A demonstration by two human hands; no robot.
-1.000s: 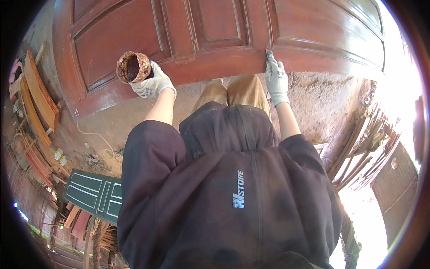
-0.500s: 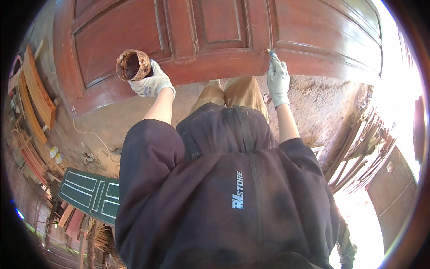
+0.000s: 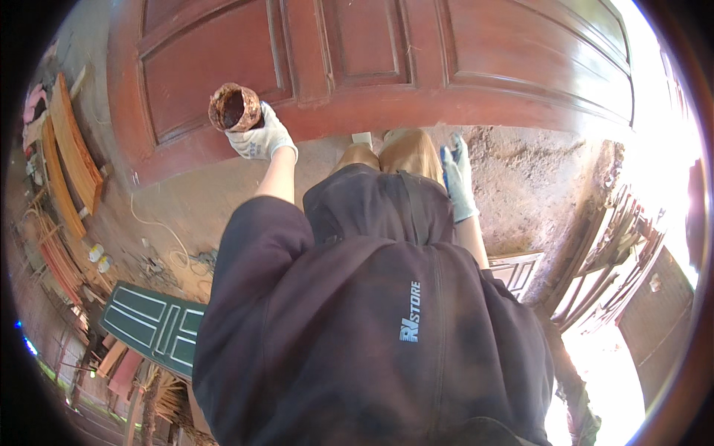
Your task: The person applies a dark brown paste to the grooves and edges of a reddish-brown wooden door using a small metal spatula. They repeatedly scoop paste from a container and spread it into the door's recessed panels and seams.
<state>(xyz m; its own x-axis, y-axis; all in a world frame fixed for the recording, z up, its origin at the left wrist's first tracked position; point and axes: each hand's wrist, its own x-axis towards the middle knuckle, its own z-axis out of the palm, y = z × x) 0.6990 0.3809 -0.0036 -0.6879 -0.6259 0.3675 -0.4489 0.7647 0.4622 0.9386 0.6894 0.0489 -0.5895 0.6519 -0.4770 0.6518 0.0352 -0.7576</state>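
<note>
My left hand, in a pale glove, is closed round a round pot. The pot's outside is crusted brown and its mouth is dark inside. It is held over the lower left part of a reddish-brown panelled door lying in front of me. My right hand, in a pale glove with a blue palm, is beside my right thigh, off the door's near edge. Its fingers point forward and look bent together. Whatever they hold, if anything, is hidden.
A green panel with white lines lies behind me at left. Curved wooden boards and a loose cable are on the left floor. At right are stacked timber strips and a pale panelled piece.
My right hand has drawn back from the door's near edge toward my thigh and turned, showing its blue palm. The pot stays in my left hand, slightly further right in view.
</note>
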